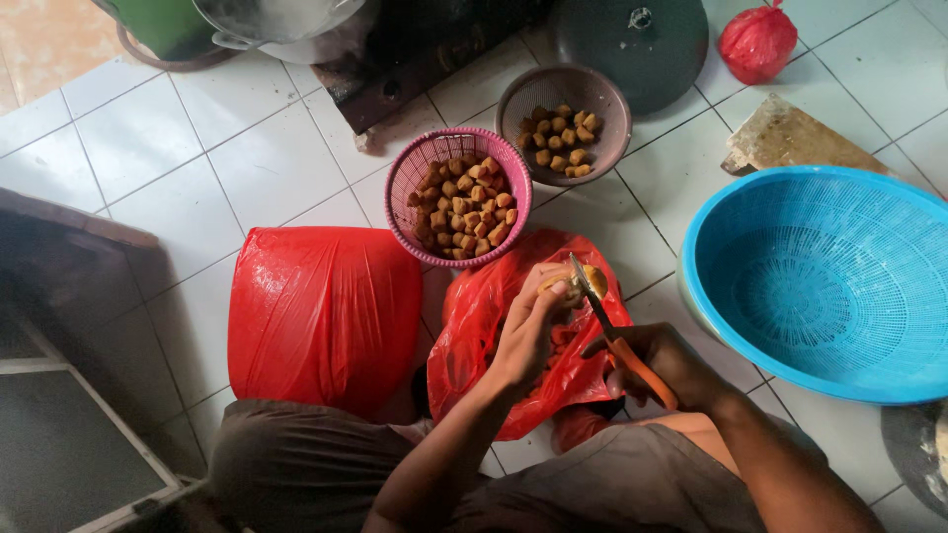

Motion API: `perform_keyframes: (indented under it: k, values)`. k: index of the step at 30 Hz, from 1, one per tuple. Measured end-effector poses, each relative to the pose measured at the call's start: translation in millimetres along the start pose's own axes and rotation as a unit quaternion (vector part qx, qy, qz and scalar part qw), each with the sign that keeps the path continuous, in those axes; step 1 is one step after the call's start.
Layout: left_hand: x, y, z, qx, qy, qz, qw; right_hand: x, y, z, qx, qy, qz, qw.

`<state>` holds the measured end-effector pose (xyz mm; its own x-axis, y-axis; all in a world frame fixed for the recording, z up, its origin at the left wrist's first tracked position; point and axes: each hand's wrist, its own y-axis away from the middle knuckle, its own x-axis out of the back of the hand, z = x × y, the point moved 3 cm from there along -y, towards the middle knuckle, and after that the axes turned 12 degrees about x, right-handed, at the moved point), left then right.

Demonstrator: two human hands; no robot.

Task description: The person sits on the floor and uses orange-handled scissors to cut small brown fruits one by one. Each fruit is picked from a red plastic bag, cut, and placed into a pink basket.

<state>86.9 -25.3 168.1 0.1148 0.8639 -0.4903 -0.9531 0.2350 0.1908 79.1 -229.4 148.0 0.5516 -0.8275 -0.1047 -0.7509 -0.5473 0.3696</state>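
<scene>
My left hand [533,321] holds a golden-brown fried tofu puff [583,284] over an open red plastic bag [484,326]. My right hand [662,360] grips a knife [592,296] by its orange handle, and the blade rests against the puff. Just beyond stand a pink basket [405,183] and a brown basket [513,99], both holding several such puffs.
A full, closed red bag [321,311] lies at the left on the white tiled floor [197,148]. A large blue colander [829,281] sits at the right. Farther back are a dark round lid [632,44], a small tied red bag [755,41], a wooden board [790,133] and a stove with a pot [286,30].
</scene>
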Motion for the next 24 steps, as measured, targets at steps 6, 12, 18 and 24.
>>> perform_keyframes:
  k: [6,12,18,24]
  values:
    - [13.0,-7.4,-16.7,0.061,0.082,-0.002,0.995,0.4,0.0,1.7,-0.015,0.025,-0.031,0.999]
    - [69.3,-20.5,-111.2,0.158,0.015,0.153,0.975,-9.6,-2.4,-12.5,-0.084,-0.038,-0.015,0.996]
    - [105.6,-92.4,-157.0,0.167,0.036,0.171,0.97,-18.1,2.7,-26.6,-0.02,0.001,-0.096,0.995]
    - [77.9,-188.0,-75.3,0.003,0.114,0.112,0.987,-15.8,0.5,-30.8,-0.032,-0.006,-0.043,0.999]
